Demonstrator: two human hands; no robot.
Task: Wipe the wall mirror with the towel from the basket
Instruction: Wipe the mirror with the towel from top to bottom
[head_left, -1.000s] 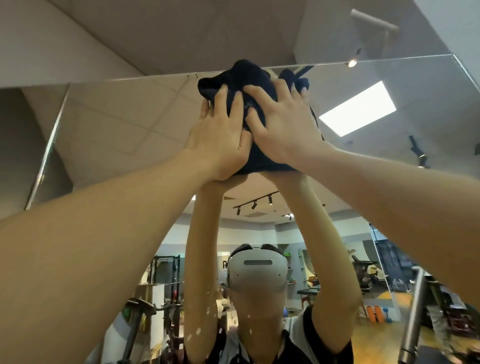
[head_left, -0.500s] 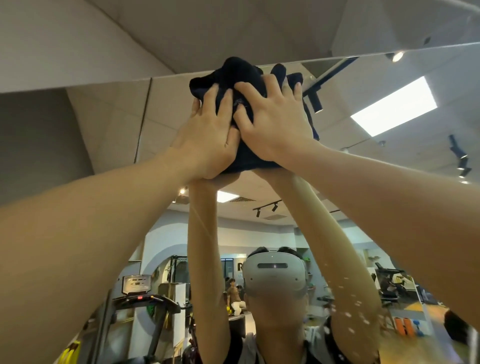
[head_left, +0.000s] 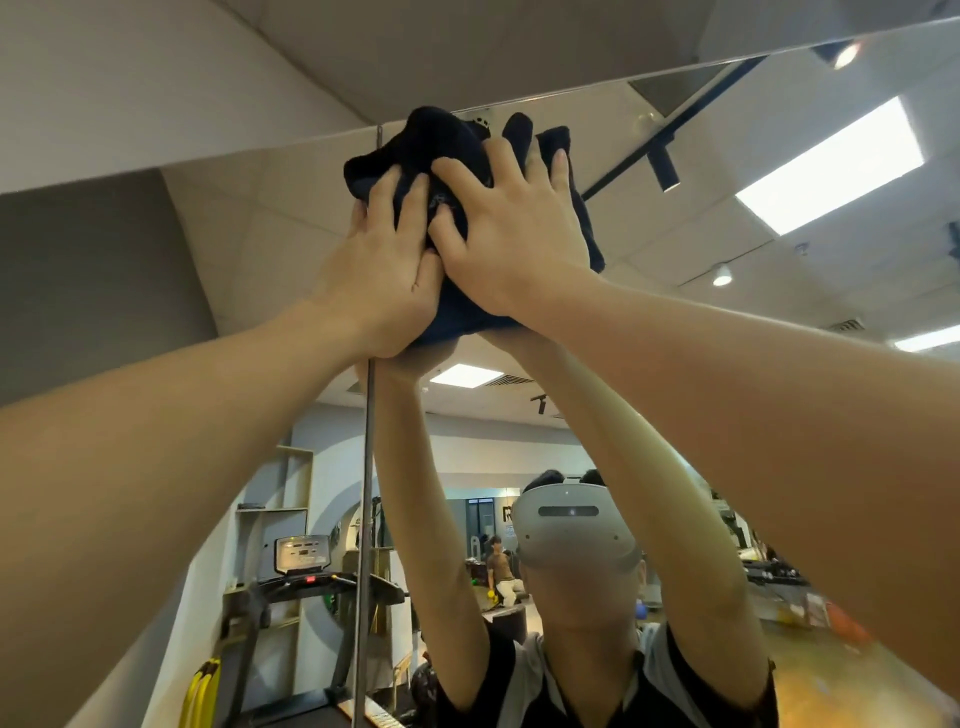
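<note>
- Across most of the view, the wall mirror (head_left: 727, 322) reflects a gym: a treadmill (head_left: 306, 577), ceiling lights, and the person wearing a white headset (head_left: 571, 525).
- Raised forearms block much of the glass.
- Near its top edge, over a vertical seam (head_left: 368, 467), the dark towel (head_left: 441, 145) sits bunched against the mirror.
- Left hand (head_left: 384, 275) and right hand (head_left: 514, 228) press it, fingers spread and slightly curled into the cloth.

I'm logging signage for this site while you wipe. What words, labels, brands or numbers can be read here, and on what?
"R": one large white letter on the dark wall panel reflected in the wall mirror; the rest is hidden behind the white headset.
Grey treadmill console: display and red label too small and blurred to read.
Dark blue towel under the left hand and right hand: no text visible.
</note>
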